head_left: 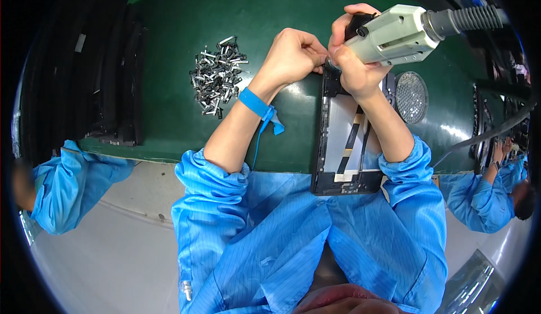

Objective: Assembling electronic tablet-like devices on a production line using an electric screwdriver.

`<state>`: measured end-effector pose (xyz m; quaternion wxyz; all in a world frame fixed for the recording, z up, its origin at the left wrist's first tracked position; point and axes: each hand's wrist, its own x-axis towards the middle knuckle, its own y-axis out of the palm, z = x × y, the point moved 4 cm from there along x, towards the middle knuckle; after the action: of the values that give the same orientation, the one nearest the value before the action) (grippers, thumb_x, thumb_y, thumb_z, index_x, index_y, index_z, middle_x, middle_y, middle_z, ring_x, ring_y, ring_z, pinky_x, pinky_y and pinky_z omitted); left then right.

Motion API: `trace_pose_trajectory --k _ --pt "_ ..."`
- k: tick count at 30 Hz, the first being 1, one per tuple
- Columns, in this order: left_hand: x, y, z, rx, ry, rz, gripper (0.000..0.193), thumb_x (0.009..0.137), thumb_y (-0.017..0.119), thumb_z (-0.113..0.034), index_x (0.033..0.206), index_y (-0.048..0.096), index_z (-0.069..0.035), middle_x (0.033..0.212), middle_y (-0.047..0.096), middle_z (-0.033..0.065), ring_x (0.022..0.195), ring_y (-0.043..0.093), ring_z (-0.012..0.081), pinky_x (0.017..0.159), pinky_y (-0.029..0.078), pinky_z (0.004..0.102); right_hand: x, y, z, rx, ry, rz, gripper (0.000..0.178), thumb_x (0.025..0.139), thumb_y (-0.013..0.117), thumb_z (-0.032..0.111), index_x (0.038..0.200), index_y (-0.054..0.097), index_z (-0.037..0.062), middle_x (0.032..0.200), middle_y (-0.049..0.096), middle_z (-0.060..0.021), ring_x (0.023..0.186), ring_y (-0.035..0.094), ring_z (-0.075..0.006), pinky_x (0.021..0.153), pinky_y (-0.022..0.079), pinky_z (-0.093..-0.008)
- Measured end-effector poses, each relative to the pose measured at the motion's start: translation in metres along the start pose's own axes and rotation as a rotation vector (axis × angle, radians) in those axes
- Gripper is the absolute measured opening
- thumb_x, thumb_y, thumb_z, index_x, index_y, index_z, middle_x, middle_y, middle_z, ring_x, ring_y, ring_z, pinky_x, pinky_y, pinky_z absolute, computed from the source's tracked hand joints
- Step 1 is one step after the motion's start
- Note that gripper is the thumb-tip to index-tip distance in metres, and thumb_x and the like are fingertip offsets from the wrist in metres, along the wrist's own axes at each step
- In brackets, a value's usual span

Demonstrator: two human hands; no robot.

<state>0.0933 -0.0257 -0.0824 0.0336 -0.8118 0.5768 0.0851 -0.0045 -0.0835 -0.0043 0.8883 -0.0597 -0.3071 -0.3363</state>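
Observation:
My right hand (358, 72) is wrapped round a pale handheld power tool (394, 35) with a black lever and a ribbed cable sleeve. The tool's tip points down at the far end of an opened tablet (345, 123), mostly hidden behind my fingers. Thumb and fingers of my left hand (294, 55) are pinched together at the tablet's far left corner, beside the tip. What they hold, if anything, is too small to make out. The tablet's inside faces up, showing a grey plate, dark tape and a cable; its near end reaches past the table edge.
A heap of small black and silver parts (218, 76) lies left on the green table (169, 21). Right of the tablet stands a round clear dish (412, 97) with tiny pieces. Dark stacked panels (84, 72) line the far left. Blue-sleeved people sit on both sides.

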Motion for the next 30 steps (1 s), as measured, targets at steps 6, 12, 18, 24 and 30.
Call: trace_pose_trajectory --k 6,12,18,24,30 --pt "-0.006 -0.002 -0.011 0.073 0.051 -0.060 0.006 0.074 0.062 0.007 0.077 0.068 0.008 0.069 0.067 0.0114 0.062 0.066 0.0139 0.057 0.055 0.0264 0.001 0.002 -0.001 -0.143 -0.109 0.096 0.049 0.073 0.059 -0.002 0.120 0.044 -0.0031 0.082 0.054 -0.0100 0.059 0.050 -0.0094 0.050 0.042 -0.0214" --pt "-0.095 0.011 -0.043 0.649 0.127 -0.247 0.036 0.081 0.069 -0.019 0.109 0.061 0.002 0.063 0.063 0.0183 0.060 0.065 0.0360 0.057 0.052 0.0417 0.012 -0.032 0.001 0.208 -0.040 -0.148 0.043 0.081 0.061 -0.001 0.121 0.045 -0.0035 0.099 0.059 -0.0154 0.061 0.055 -0.0106 0.053 0.048 -0.0235" --pt "-0.235 0.080 0.008 0.455 -0.352 0.082 0.088 0.084 0.067 -0.040 0.143 0.017 0.001 0.068 0.062 0.0222 0.067 0.064 0.0409 0.061 0.051 0.0448 0.057 -0.088 0.045 -0.061 -0.118 0.139 0.077 0.083 0.055 0.066 0.117 0.055 -0.0039 0.100 0.061 -0.0158 0.083 0.061 -0.0179 0.072 0.049 -0.0286" --pt "-0.235 0.118 0.043 -0.483 -0.194 -0.193 0.080 0.089 0.062 -0.004 0.148 0.009 -0.009 0.097 0.063 0.0135 0.065 0.061 0.0145 0.055 0.050 0.0246 0.063 -0.119 0.091 -0.416 -0.060 0.139 0.065 0.079 0.068 0.056 0.108 0.062 -0.0026 0.103 0.066 -0.0140 0.096 0.064 -0.0183 0.081 0.050 -0.0296" --pt "-0.207 0.073 -0.006 -0.603 -0.075 -0.294 0.067 0.091 0.059 -0.011 0.146 0.021 -0.001 0.102 0.063 0.0183 0.060 0.062 0.0209 0.049 0.051 0.0289 0.059 -0.169 0.093 -0.957 0.388 -0.116 0.064 0.073 0.077 0.050 0.106 0.063 -0.0027 0.096 0.068 -0.0132 0.090 0.065 -0.0178 0.081 0.050 -0.0295"
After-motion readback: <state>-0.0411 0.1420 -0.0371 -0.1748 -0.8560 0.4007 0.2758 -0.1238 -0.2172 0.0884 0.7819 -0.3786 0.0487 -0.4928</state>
